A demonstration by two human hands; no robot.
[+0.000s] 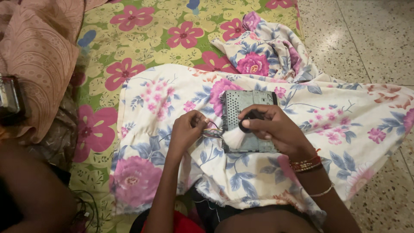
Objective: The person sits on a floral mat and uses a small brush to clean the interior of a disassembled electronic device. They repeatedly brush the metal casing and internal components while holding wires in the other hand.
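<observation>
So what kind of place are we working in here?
Likely a home, worked at floor level: a speckled terrazzo floor, a flowered mat and a floral cloth spread under the metal electronics unit.

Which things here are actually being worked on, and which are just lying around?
In use: metal electronics unit; brush in right hand; wire bundle in left hand; white floral cloth underneath.
Lying about: flowered mat; pink fabric; black cable.

Speckled terrazzo floor (358,39) beside flowered mat (129,39)
</observation>
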